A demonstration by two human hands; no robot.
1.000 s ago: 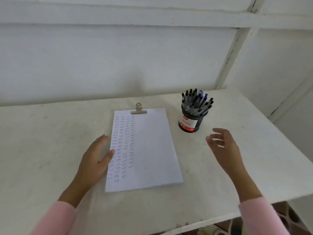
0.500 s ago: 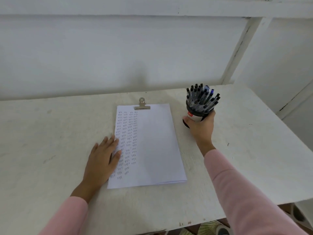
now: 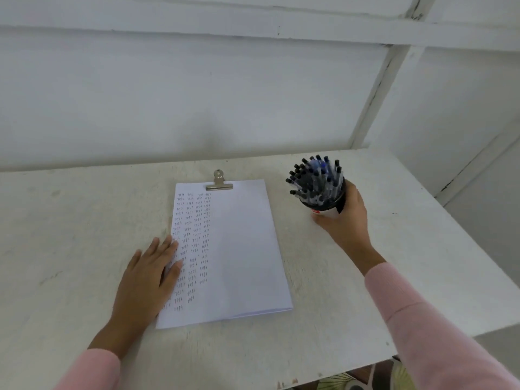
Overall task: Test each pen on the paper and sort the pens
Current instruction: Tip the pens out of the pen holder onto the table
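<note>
My worry is the pen cup point(image 3: 323, 201), right of centre in the frame: it leans toward the paper point(image 3: 242, 249), and more tilt could spill the crowded pens point(image 3: 315, 178) across it. My right hand point(image 3: 347, 220) is wrapped closed around the cup; my left hand point(image 3: 149, 277) lies flat and open, fingers on the sheet's left edge.

soft, even daylight, no glare. faint shadows under the flat left hand point(image 3: 146, 280) & right hand point(image 3: 347, 220). bundle of dark-capped pens point(image 3: 315, 178) motion-blurred. wide-angle bends the white wooden table point(image 3: 70, 220) edges; corners soft.
</note>
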